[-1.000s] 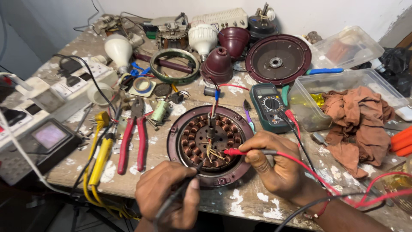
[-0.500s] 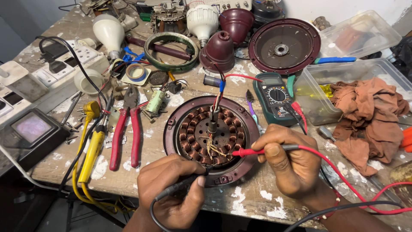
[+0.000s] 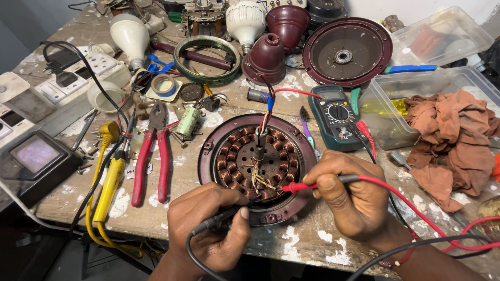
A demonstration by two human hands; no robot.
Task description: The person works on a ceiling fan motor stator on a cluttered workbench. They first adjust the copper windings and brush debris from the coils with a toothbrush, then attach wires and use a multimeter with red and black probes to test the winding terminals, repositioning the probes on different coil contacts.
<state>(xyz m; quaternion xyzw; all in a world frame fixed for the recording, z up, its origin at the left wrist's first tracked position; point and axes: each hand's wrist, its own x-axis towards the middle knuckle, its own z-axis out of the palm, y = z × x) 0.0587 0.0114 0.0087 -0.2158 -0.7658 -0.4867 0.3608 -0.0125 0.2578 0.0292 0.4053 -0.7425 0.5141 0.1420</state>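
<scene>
Two bare hands are seen at the near edge of a paint-spattered wooden workbench (image 3: 307,244). A black test probe (image 3: 221,221) is pinched between the thumb and curled fingers of the left hand (image 3: 211,229), its tip pointed toward the near rim of a fan motor stator (image 3: 256,165). A red test probe (image 3: 307,184) is gripped by the closed fingers of the right hand (image 3: 354,200), with its tip laid at the near right part of the windings. Red and black leads are trailed off the near right edge of the bench.

The stator is placed at the middle of the bench, just beyond both hands. It is seen as a round maroon housing with a ring of copper-coloured coils inside, a dark shaft standing upright at its centre, and loose thin wire ends bunched near the probes. Red, blue and black wires are run out from its centre toward the far side.

Just right of it and farther back, a green multimeter (image 3: 336,117) is laid flat. To the left, red-handled pliers (image 3: 152,156) are laid beside a yellow tool (image 3: 110,179). Farther right, a clear plastic tub (image 3: 383,112) is draped with a brown rag (image 3: 453,135). At the far side, a maroon motor cover (image 3: 348,52) is laid open side up.
</scene>
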